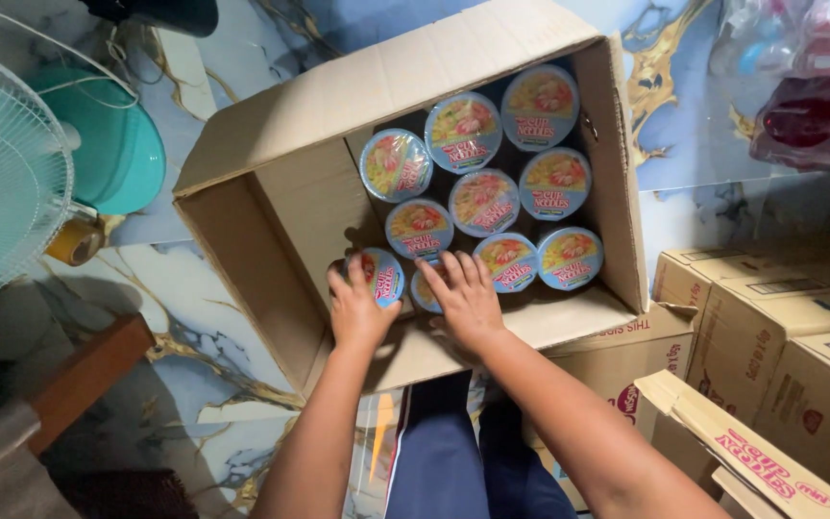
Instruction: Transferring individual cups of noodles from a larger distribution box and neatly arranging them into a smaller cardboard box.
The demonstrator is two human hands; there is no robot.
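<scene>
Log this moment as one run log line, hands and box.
left hand: on noodle cup | right hand: on neighbouring cup | cardboard box: open, foil-lidded cups inside | closed cartons: at right

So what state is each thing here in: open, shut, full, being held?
Cardboard box: open, flaps out, partly filled.
Noodle cups: lids sealed, lying in rows inside.
Left hand: fingers on one cup.
Right hand: fingers spread over another cup.
Side cartons: stacked, some flaps loose.
Fan: blades unclear.
</scene>
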